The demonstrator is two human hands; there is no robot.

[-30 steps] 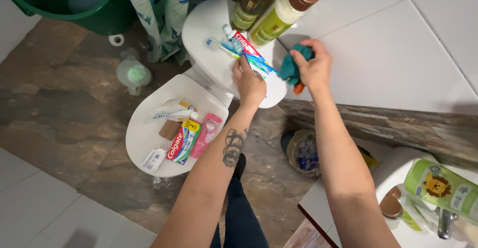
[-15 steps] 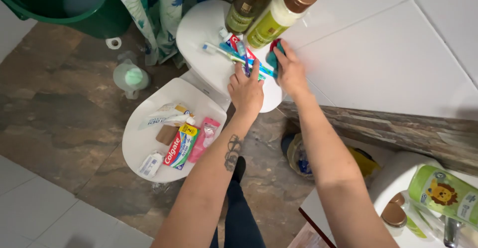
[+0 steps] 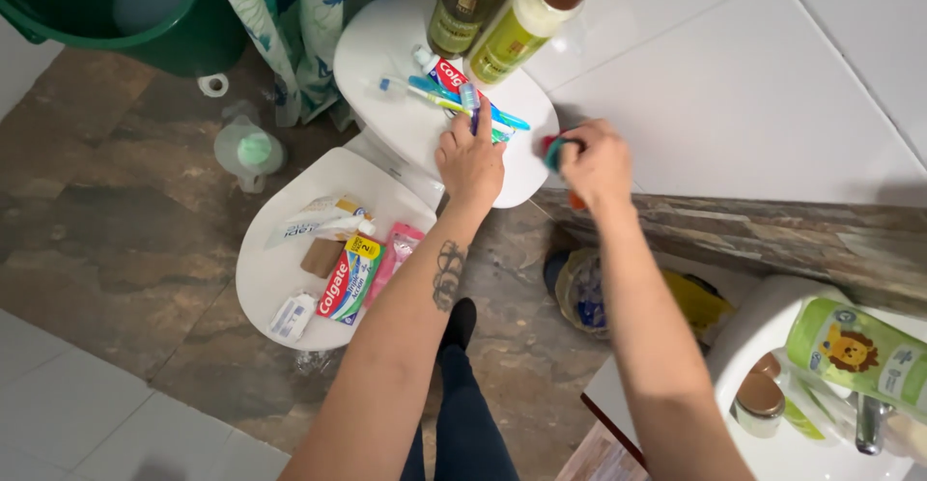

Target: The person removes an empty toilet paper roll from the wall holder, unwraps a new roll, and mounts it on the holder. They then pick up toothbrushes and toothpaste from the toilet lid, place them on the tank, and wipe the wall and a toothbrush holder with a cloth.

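My left hand lies palm down on the white toilet tank lid, which serves as the surface here. Its grip is spread: the fingers are extended and flat, with the forefinger laid along a toothbrush and pressing it to the lid. Nothing is pinched in this hand.

Directly ahead of the left fingertips lies a small cluster: a second, blue-handled toothbrush lying crosswise, and a red and white toothpaste tube just beyond it. Further ahead, at the far edge of the lid, stand two bottles touching each other: a dark olive bottle and a pale green bottle with a brown cap.

My right hand is just beside the left hand, at the right edge of the lid. Its grip is pressed together around a small teal object; a red part shows at its top and an orange part below the hand. The fingers cover most of it, so I cannot tell its kind; it may be a cloth or a small tool.

Behind the left wrist, lower than the lid, the closed toilet seat cover carries a boxed toothpaste, a pink packet and a white tube.

Behind the right forearm, a white sink holds a green bottle with a lion picture.
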